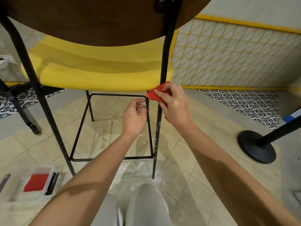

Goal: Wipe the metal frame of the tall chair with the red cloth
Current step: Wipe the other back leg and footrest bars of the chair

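A tall chair with a yellow seat (97,74), a brown backrest and a thin black metal frame (156,144) stands in front of me. My right hand (174,106) grips the red cloth (154,95) and holds it against the rear right leg, just below the seat edge. My left hand (134,116) hangs beside it with fingers loosely curled near the corner of the footrest bar (117,95); it holds nothing that I can see. White scuff marks run down the lower part of that leg.
A clear plastic box (39,181) with another red cloth sits on the tiled floor at lower left. A black round stanchion base (257,147) stands at right. A yellow wire grid panel (228,54) lines the wall. Another black furniture leg (24,115) is at left.
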A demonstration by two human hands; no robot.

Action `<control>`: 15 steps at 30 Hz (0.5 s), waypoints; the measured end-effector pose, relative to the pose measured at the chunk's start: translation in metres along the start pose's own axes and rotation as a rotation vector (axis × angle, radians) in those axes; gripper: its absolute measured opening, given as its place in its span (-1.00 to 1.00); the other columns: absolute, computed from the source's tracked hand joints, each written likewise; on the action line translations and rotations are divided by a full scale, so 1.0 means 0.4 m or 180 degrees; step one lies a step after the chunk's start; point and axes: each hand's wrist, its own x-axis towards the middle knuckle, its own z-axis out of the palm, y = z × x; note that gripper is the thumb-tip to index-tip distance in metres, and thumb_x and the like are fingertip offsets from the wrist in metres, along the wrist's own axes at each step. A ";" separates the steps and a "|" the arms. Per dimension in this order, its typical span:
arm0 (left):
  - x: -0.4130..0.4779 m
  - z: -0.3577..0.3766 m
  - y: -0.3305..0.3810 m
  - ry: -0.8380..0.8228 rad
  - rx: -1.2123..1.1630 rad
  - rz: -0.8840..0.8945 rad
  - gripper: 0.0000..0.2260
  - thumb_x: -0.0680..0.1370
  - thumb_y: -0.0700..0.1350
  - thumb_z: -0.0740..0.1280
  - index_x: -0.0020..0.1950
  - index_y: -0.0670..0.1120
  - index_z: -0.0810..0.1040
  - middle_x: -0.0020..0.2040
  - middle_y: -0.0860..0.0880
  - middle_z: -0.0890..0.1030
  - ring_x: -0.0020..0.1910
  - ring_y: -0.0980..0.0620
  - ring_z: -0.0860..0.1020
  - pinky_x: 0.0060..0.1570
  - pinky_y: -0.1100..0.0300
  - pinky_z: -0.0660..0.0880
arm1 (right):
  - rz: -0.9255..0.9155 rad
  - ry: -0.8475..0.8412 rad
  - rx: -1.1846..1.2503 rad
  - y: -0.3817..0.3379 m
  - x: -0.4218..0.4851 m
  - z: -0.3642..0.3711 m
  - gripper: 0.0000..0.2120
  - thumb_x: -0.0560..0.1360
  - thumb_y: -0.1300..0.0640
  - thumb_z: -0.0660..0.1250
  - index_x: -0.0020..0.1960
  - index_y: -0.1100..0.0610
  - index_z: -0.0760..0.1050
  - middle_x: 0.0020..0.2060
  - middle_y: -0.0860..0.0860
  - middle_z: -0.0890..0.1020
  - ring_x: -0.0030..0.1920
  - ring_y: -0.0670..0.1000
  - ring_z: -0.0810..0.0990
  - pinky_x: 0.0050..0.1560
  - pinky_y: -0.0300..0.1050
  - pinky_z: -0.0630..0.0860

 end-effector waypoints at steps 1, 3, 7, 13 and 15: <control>0.000 -0.002 -0.002 -0.0015 -0.0001 0.0000 -0.80 0.56 -0.22 0.20 0.15 -0.12 0.51 -0.11 0.00 0.54 -0.17 0.08 0.49 -0.22 0.44 0.34 | -0.0090 -0.0085 -0.0098 0.007 -0.007 0.004 -0.75 0.46 0.10 0.27 0.05 0.14 0.63 -0.10 0.11 0.57 -0.09 0.07 0.48 -0.47 -0.04 0.51; 0.000 -0.002 -0.005 -0.0040 0.0014 -0.0002 -0.79 0.56 -0.22 0.20 0.16 -0.12 0.51 -0.10 -0.01 0.54 -0.20 0.10 0.48 -0.21 0.43 0.33 | -0.0183 -0.0192 -0.0244 0.016 -0.022 0.007 -0.78 0.45 0.13 0.30 0.04 0.14 0.62 -0.10 0.10 0.57 -0.08 0.03 0.40 -0.55 -0.07 0.47; -0.001 -0.003 -0.016 -0.0049 0.0017 -0.0054 -0.79 0.56 -0.21 0.21 0.18 -0.12 0.51 -0.07 0.00 0.55 -0.22 0.20 0.47 -0.26 0.51 0.34 | -0.0237 -0.0527 -0.0382 0.018 -0.062 0.027 -0.75 0.36 0.22 0.48 0.04 0.15 0.62 -0.09 0.10 0.57 -0.09 0.03 0.35 -0.60 -0.11 0.45; -0.011 0.003 -0.016 -0.0096 0.0026 -0.0038 -0.79 0.57 -0.21 0.22 0.19 -0.12 0.50 -0.08 0.01 0.53 -0.23 0.24 0.47 -0.26 0.59 0.34 | -0.0229 -0.0863 -0.0497 0.023 -0.127 0.053 -0.74 0.31 0.23 0.53 -0.01 0.12 0.64 -0.12 0.06 0.56 -0.11 0.00 0.33 -0.60 -0.15 0.44; -0.008 0.000 -0.015 -0.0099 0.0057 -0.0016 -0.78 0.57 -0.21 0.22 0.20 -0.12 0.50 -0.07 0.01 0.53 -0.22 0.24 0.47 -0.27 0.60 0.34 | -0.0177 -0.0885 -0.0522 0.020 -0.130 0.056 -0.76 0.31 0.22 0.53 -0.03 0.12 0.64 -0.13 0.06 0.56 -0.11 -0.02 0.33 -0.59 -0.17 0.43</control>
